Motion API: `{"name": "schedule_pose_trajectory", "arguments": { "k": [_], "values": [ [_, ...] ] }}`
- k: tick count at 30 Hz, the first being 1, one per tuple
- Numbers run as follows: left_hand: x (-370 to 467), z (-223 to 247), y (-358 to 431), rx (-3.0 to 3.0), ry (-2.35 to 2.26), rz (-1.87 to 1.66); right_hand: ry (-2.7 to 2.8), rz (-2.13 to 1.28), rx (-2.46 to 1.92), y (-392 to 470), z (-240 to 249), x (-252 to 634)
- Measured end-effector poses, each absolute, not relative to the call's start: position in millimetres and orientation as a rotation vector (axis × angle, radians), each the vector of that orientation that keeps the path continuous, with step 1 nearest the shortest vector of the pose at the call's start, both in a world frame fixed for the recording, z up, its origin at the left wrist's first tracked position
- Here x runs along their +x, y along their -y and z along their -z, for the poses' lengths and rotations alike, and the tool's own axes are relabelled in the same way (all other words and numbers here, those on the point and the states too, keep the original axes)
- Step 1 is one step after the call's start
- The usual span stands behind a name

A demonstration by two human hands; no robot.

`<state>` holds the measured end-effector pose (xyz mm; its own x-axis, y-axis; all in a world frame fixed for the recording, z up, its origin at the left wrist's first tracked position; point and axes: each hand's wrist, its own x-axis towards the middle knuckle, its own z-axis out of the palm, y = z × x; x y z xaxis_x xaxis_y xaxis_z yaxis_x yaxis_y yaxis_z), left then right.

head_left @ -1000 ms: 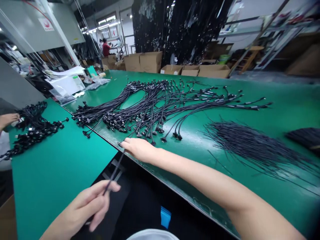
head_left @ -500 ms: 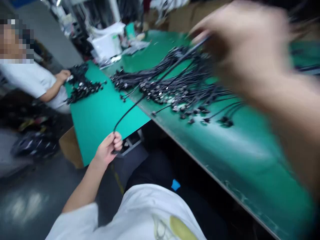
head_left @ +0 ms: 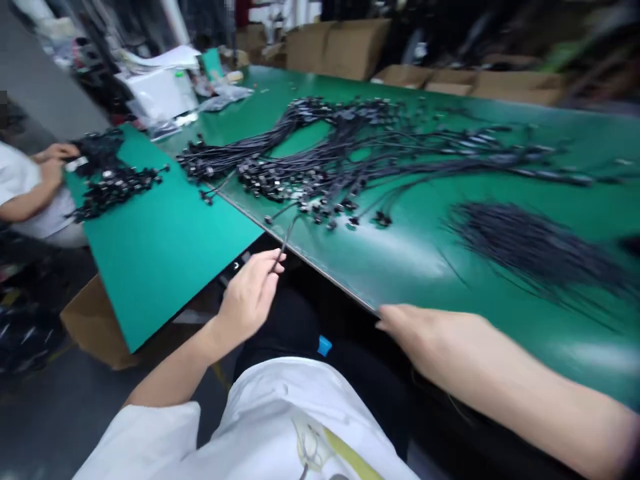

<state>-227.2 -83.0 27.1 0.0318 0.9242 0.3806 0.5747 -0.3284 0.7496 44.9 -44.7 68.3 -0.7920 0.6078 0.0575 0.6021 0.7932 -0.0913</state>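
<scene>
My left hand (head_left: 247, 290) is closed around a thin black cable (head_left: 287, 241), which rises from my fingers toward the table edge. My right hand (head_left: 435, 337) hangs at the table's front edge with its fingers pressed together. The back of that hand hides whatever it may hold. Beyond both hands, a large spread of black cables (head_left: 320, 150) with small connectors lies on the green table. Farther right is a bundle of thin black strands (head_left: 530, 243), slightly blurred.
A person (head_left: 30, 187) in a white top handles a pile of black cables (head_left: 117, 190) on a lower green board (head_left: 165, 267) at the left. Cardboard boxes (head_left: 345, 50) line the table's back, and a white box (head_left: 157, 93) stands at the back left.
My right hand has come down from above the cables to the table's front edge. My left hand has moved right, and the view has turned right, bringing the strand bundle into sight.
</scene>
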Motion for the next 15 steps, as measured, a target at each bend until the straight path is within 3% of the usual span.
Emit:
{"name": "schedule_pose_trajectory", "arguments": {
  "k": [3, 6, 10, 15],
  "values": [
    [-175.6, -20.7, 84.1, 2.025, -1.157, -0.834, 2.899, -0.097, -1.063, 62.0, -73.2, 51.0],
    [-160.4, -15.5, 82.2, 1.610, -0.945, -0.575, 2.781, -0.177, -1.230, 39.3, -75.2, 70.5],
    [-184.4, -25.1, 66.1, 0.865, -0.663, -0.856, 2.618, -0.401, -1.282, 15.5, -53.0, 128.9],
    [-205.9, -39.9, 55.5, 0.413, -0.542, -1.284, 2.408, -0.296, -1.338, 21.1, -13.6, 163.0]
  ]
}}
